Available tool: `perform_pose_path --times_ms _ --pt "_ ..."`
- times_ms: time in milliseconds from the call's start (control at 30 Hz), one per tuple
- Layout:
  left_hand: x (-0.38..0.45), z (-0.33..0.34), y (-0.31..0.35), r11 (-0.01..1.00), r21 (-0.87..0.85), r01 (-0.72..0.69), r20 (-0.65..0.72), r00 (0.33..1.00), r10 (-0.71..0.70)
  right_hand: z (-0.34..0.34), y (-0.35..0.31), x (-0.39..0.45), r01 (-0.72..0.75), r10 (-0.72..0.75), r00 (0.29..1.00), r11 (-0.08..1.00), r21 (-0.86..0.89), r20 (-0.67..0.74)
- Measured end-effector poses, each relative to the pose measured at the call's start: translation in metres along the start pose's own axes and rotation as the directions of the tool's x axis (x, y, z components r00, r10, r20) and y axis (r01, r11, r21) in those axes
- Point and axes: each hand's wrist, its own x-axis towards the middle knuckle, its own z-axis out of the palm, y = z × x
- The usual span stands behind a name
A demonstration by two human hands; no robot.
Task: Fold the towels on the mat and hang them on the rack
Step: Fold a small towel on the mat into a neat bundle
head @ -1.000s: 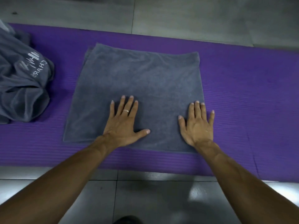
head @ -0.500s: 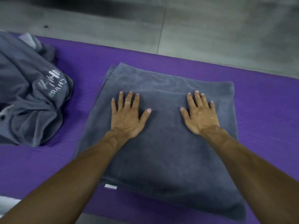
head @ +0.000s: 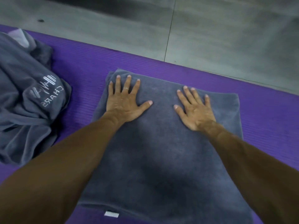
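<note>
A: Status of the fold?

B: We have one grey folded towel lying flat on the purple mat, filling the centre and lower half of the frame. At its upper left corner a second layer edge shows — so we judge at least one fold is made. A small white tag sits at the lower edge.

A: Hand state?

B: Left hand rests flat with fingers spread near the upper left corner of the towel; right hand rests flat, fingers straight, toward the upper right. Neither grips anything — we read both as pressing or smoothing.

A: Remaining work?

B: A crumpled grey towel with white lettering lies in a heap at the left of the frame, unfolded. No rack is in view, so we judge hanging has not begun for either piece. The grey tiled floor fills the upper frame.
</note>
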Motion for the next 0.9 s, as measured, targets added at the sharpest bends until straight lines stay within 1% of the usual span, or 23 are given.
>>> perform_pose_path --times_ms 67,133,167,200,233,267,300,333,367,400,467,500,533,567,600,633,667,700,733,767,833,867,900 --pt "0.003 -0.003 0.000 1.000 0.008 0.016 0.031 0.999 -0.017 -0.011 0.016 0.003 -0.155 0.155 0.987 0.988 0.012 0.031" --pt "0.001 -0.009 0.007 0.998 0.034 0.053 0.033 0.998 -0.055 -0.020 0.024 0.002 -0.220 0.223 0.974 0.973 0.064 -0.039" --pt "-0.001 -0.013 0.018 0.997 0.059 0.040 0.002 0.999 -0.040 -0.023 0.025 0.000 -0.194 0.202 0.973 0.978 0.078 -0.115" --pt "-0.002 -0.016 0.035 0.997 0.068 -0.019 -0.045 0.999 0.022 -0.024 0.027 -0.004 -0.144 0.155 0.973 0.986 0.080 -0.170" --pt "-0.002 -0.018 0.057 0.993 0.035 -0.114 -0.080 0.990 0.117 -0.024 0.031 -0.008 -0.083 0.097 0.977 0.993 0.078 -0.189" --pt "-0.001 -0.020 0.081 0.976 -0.059 -0.207 -0.084 0.976 0.202 -0.021 0.037 -0.014 -0.018 0.032 0.984 0.997 0.079 -0.177" --pt "0.000 -0.021 0.104 0.953 -0.170 -0.250 -0.041 0.968 0.247 -0.015 0.047 -0.019 0.043 -0.032 0.989 0.996 0.072 -0.146" --pt "0.003 -0.019 0.123 0.936 -0.257 -0.242 0.021 0.966 0.256 -0.008 0.060 -0.024 0.076 -0.070 0.992 0.995 0.059 -0.104" --pt "0.005 -0.013 0.136 0.933 -0.289 -0.215 0.076 0.966 0.246 -0.001 0.078 -0.024 0.067 -0.064 0.996 0.997 0.039 -0.067" --pt "0.006 -0.005 0.143 0.949 -0.247 -0.198 0.106 0.968 0.229 0.003 0.098 -0.020 0.001 0.000 0.999 1.000 0.021 -0.046" --pt "0.004 0.008 0.146 0.973 -0.096 -0.210 0.098 0.971 0.220 0.000 0.134 -0.006 -0.229 0.230 0.973 0.973 0.030 -0.034" --pt "0.003 0.010 0.145 0.975 -0.050 -0.215 0.082 0.972 0.219 -0.003 0.143 -0.001 -0.295 0.296 0.954 0.955 0.022 -0.050" --pt "0.003 0.011 0.145 0.976 -0.032 -0.214 0.071 0.974 0.216 -0.005 0.144 0.002 -0.281 0.278 0.954 0.960 -0.011 -0.109" --pt "0.002 0.010 0.145 0.977 -0.025 -0.211 0.063 0.975 0.212 -0.007 0.136 0.000 -0.178 0.169 0.965 0.984 -0.029 -0.200" --pt "0.002 0.010 0.147 0.979 -0.014 -0.203 0.059 0.977 0.203 -0.007 0.125 -0.006 -0.008 0.001 0.969 1.000 -0.028 -0.249" --pt "0.002 0.009 0.149 0.981 0.005 -0.195 0.064 0.979 0.194 0.000 0.117 -0.014 0.189 -0.195 0.946 0.981 -0.045 -0.258" --pt "0.003 0.008 0.150 0.982 0.024 -0.189 0.074 0.980 0.186 0.010 0.113 -0.025 0.366 -0.375 0.900 0.927 -0.084 -0.221" --pt "0.004 0.007 0.150 0.982 0.036 -0.183 0.090 0.980 0.179 0.016 0.117 -0.034 0.455 -0.468 0.872 0.883 -0.118 -0.143" --pt "0.003 0.006 0.150 0.983 0.046 -0.175 0.100 0.980 0.170 0.018 0.128 -0.036 0.457 -0.470 0.878 0.880 -0.130 -0.092" --pt "0.003 0.006 0.151 0.985 0.050 -0.167 0.102 0.982 0.161 0.019 0.143 -0.029 0.387 -0.399 0.912 0.915 -0.116 -0.101" --pt "0.001 0.004 0.151 0.988 0.034 -0.148 0.120 0.982 0.143 0.013 0.172 -0.006 0.161 -0.173 0.978 0.982 -0.097 -0.119" --pt "0.001 0.002 0.152 0.991 0.029 -0.131 0.139 0.982 0.126 0.005 0.180 0.002 0.079 -0.089 0.990 0.993 -0.089 -0.112" --pt "-0.001 -0.001 0.154 0.994 0.037 -0.103 0.159 0.983 0.095 -0.001 0.182 0.006 0.038 -0.049 0.990 0.996 -0.081 -0.134"
